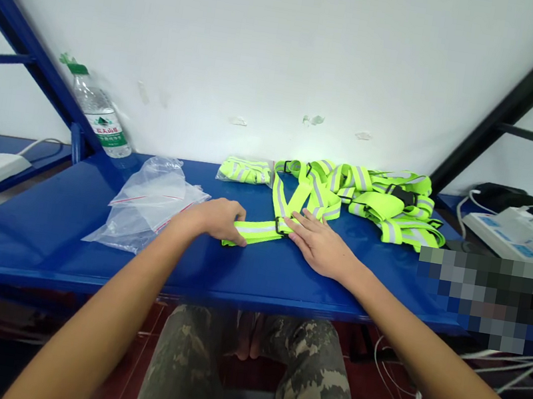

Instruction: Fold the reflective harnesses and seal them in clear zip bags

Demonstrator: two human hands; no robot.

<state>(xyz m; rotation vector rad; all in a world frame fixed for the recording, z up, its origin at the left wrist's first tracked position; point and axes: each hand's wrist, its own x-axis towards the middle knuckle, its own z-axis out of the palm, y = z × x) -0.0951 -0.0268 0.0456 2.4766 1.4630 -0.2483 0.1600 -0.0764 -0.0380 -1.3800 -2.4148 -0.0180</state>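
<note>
Reflective strap is lying mid-worktop. White wall, showing blemishes, is standing behind. Blue worktop is carrying a strap pile right rear, clear bags left. Left hand is pinching the strap's end between fingers; right hand is resting, fingers slightly spread, on the strap beside its black buckle.

Left hand grips neon strap end mid-table; right hand touches strap beside black buckle. Clear bags toward left edge, strap pile at back right corner.
</note>
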